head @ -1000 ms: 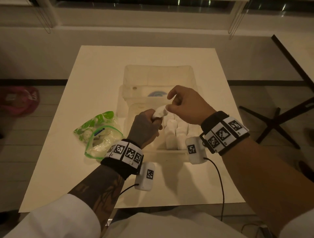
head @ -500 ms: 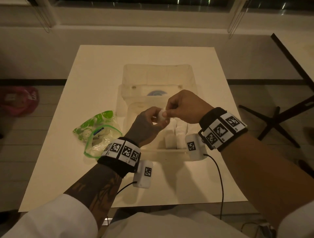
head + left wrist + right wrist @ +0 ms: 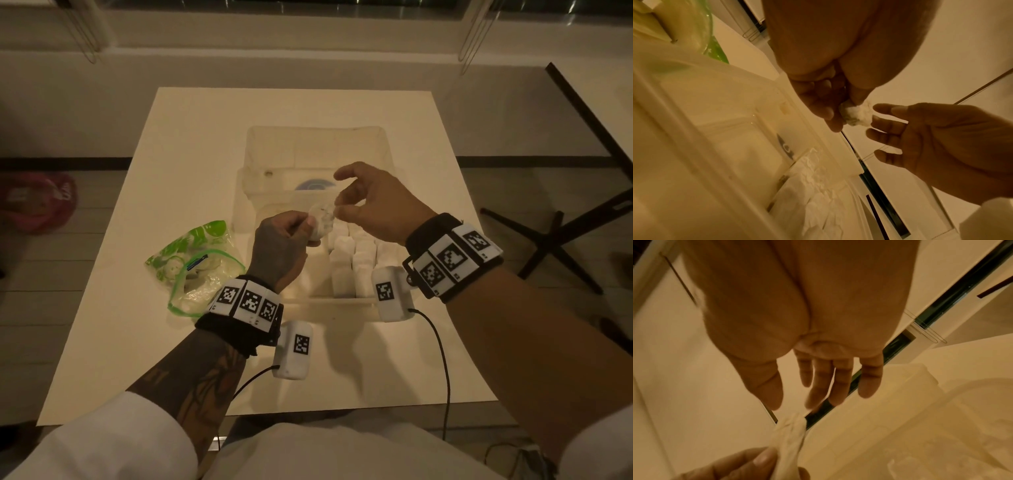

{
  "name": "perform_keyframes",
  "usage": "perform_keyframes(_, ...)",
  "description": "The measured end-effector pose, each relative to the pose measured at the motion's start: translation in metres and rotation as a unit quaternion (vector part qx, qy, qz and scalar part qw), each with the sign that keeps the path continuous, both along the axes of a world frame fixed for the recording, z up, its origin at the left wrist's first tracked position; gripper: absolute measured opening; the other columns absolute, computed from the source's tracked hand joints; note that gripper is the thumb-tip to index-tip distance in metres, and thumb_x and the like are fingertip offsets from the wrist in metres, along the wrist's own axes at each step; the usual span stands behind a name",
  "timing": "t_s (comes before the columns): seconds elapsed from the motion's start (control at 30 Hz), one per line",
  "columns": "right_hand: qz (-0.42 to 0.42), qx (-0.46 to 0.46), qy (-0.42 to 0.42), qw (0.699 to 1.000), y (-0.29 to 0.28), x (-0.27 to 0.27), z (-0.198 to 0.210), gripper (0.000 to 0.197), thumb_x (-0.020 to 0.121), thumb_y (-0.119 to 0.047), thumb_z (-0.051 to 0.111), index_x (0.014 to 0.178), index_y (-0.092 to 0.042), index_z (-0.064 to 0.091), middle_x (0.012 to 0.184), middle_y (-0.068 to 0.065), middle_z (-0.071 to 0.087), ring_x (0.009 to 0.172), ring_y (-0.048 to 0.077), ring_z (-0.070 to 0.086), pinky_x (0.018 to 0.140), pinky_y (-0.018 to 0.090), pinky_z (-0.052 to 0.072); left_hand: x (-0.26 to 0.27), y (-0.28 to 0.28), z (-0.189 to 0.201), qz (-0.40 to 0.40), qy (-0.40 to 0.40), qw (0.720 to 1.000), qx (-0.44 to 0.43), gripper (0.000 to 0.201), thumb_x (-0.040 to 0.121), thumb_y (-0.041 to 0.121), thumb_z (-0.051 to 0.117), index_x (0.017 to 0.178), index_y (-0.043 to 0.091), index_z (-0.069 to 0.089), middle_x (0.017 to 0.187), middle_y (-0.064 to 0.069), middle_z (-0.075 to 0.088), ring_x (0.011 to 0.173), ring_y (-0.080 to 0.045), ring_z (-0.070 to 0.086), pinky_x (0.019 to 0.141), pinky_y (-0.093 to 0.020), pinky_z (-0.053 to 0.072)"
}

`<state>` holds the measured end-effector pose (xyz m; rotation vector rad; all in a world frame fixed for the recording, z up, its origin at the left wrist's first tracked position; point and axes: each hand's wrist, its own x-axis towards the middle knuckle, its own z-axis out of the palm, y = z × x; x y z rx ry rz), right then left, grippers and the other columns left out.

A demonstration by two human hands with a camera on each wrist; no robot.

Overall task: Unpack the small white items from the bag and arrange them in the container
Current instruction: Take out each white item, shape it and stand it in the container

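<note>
Above the clear plastic container, my left hand pinches a small crumpled white item; my right hand has just let go, fingers spread, leaving placement to the left.

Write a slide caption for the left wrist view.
Left hand pinches a small white item above the container; right hand open beside it.

Dim indoor room, office or meeting-room type, can't tell closer. White square counter at frame centre on a pale plank floor; low white ledge under windows along the top; black star-base chair leg at right; another dark-edged table at upper right.
</note>
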<state>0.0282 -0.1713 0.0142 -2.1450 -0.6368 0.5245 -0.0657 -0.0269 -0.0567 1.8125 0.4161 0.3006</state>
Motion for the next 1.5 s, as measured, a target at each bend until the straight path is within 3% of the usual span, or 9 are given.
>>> perform_keyframes(0.1,-0.022,0.024,-0.004,0.999,0.001,0.000,-0.001,0.037,0.083,-0.003,0.063,0.117,-0.016,0.055,0.078,0.000,0.065,0.059,0.006,0.057,0.051,0.016,0.047,0.000,0.000,0.000,0.015,0.000,1.000,-0.022,0.012,0.097,0.018,0.056,0.098,0.015,0.067,0.087,-0.002,0.072,0.073,-0.010,0.072,0.053,-0.016,0.052)
perform_keyframes(0.23,0.046,-0.030,-0.022,0.998,0.003,-0.001,-0.005,0.045,0.088,-0.012,0.063,0.130,-0.024,0.051,0.118,-0.008,0.059,0.101,0.000,0.052,0.070,0.007,0.038,0.000,0.000,-0.003,0.012,-0.001,1.000,-0.003,0.018,0.096,0.020,0.057,0.105,0.009,0.068,0.094,-0.005,0.071,0.082,-0.015,0.070,0.056,-0.020,0.055)
perform_keyframes(0.43,0.040,-0.054,-0.060,0.996,0.007,0.000,-0.007,0.008,0.092,-0.019,0.063,0.095,-0.016,0.070,0.085,-0.007,0.063,0.077,0.003,0.055,0.069,0.017,0.041,-0.002,-0.001,-0.001,-0.012,0.012,1.000,-0.015,0.014,0.095,0.023,0.060,0.104,0.015,0.066,0.095,-0.001,0.069,0.086,-0.017,0.067,0.060,-0.022,0.057)
perform_keyframes(0.6,0.034,-0.045,-0.044,0.997,0.008,0.001,-0.008,0.006,0.088,-0.020,0.068,0.086,-0.017,0.072,0.077,-0.010,0.065,0.071,0.002,0.059,0.067,0.018,0.044,-0.005,0.002,-0.005,-0.110,0.048,0.985,-0.120,0.072,0.072,0.024,0.082,0.134,0.020,0.046,0.122,-0.001,0.064,0.110,-0.013,0.063,0.088,-0.030,0.054)
perform_keyframes(0.8,0.024,-0.083,-0.064,0.994,0.007,0.002,-0.008,0.014,0.090,-0.024,0.066,0.078,-0.018,0.065,0.072,-0.008,0.059,0.065,0.005,0.053,0.060,0.018,0.038,-0.006,0.001,0.004,-0.082,0.067,0.992,-0.066,0.017,0.080,0.031,0.077,0.084,0.017,0.067,0.068,0.006,0.067,0.064,-0.007,0.061,0.065,-0.031,0.049)
perform_keyframes(1.0,0.027,-0.068,-0.017,0.997,0.010,-0.004,-0.006,0.027,0.095,-0.028,0.058,0.074,-0.014,0.066,0.070,-0.006,0.062,0.062,0.006,0.054,0.061,0.020,0.040,-0.005,-0.007,0.004,-0.061,0.077,0.995,0.016,0.099,0.064,0.034,0.088,0.142,0.023,0.029,0.119,0.005,0.052,0.098,-0.012,0.060,0.078,-0.029,0.056)
perform_keyframes(1.17,0.080,-0.051,0.027,0.995,0.013,-0.006,-0.003,0.019,0.095,-0.023,0.057,0.086,-0.016,0.073,0.074,-0.006,0.070,0.062,-0.001,0.058,0.064,0.017,0.045,-0.001,-0.016,0.007,-0.104,0.064,0.986,-0.112,0.038,0.080,0.011,0.067,0.114,0.018,0.053,0.086,0.002,0.064,0.075,-0.016,0.062,0.063,-0.029,0.048)
perform_keyframes(1.33,0.111,-0.050,-0.032,0.992,0.006,-0.003,-0.001,0.021,0.088,-0.022,0.069,0.108,-0.028,0.066,0.096,-0.018,0.062,0.081,-0.004,0.057,0.068,0.005,0.043,-0.008,-0.007,0.010,-0.187,0.075,0.923,-0.329,0.035,0.075,0.002,0.053,0.108,0.013,0.054,0.067,-0.003,0.043,0.052,-0.011,0.038,0.049,-0.025,0.033)
perform_keyframes(1.5,0.135,-0.061,-0.026,0.989,0.011,-0.006,-0.003,0.003,0.086,-0.021,0.070,0.088,-0.021,0.072,0.089,-0.007,0.068,0.073,-0.002,0.057,0.064,0.009,0.041,-0.010,-0.003,0.016,-0.222,0.085,0.901,-0.363,0.037,0.067,0.000,0.049,0.102,0.009,0.052,0.077,-0.010,0.052,0.052,-0.014,0.042,0.048,-0.025,0.032)
